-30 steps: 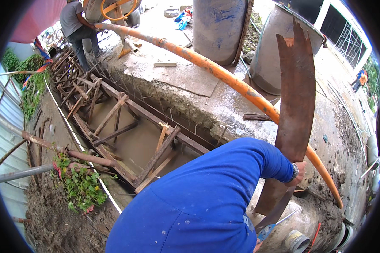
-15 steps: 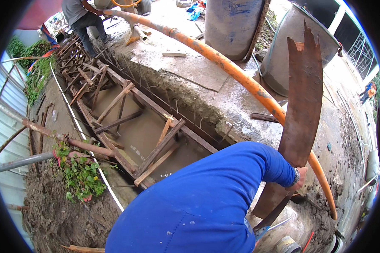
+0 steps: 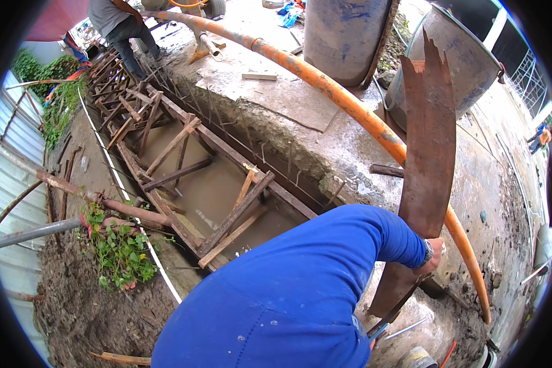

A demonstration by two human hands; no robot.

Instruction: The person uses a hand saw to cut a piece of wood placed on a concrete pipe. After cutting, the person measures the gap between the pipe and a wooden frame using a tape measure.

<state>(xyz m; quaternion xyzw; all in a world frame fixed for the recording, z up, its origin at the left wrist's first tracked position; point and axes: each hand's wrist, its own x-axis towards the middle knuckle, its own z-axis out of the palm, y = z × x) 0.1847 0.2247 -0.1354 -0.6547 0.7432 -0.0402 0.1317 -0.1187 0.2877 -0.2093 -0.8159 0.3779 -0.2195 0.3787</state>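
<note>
My left hand [image 3: 434, 256], below a bent blue sleeve [image 3: 270, 276] with a wristwatch, grips the edge of a long reddish-brown board [image 3: 428, 159] with a jagged top. The board stands nearly upright, leaning slightly, in front of an orange pipe [image 3: 328, 83]. My right hand [image 3: 370, 345] is mostly hidden under the blue sleeve, near a narrow blue item [image 3: 377, 332] at the board's lower end; its fingers are hidden. A thin pale rod [image 3: 405, 326] lies on the wet ground beside it.
A trench with muddy water [image 3: 205, 202] and timber framing [image 3: 184, 110] runs along the left. A co-worker [image 3: 113, 27] stands at its far end by the pipe. Two drums [image 3: 340, 40] stand on the concrete. Metal sheeting [image 3: 15, 196] borders the left; another person [image 3: 540, 138] is far right.
The board has tilted slightly left, with my left hand still on it. The view has shifted, moving the trench rightward in the picture. The co-worker still stands by the pipe.
</note>
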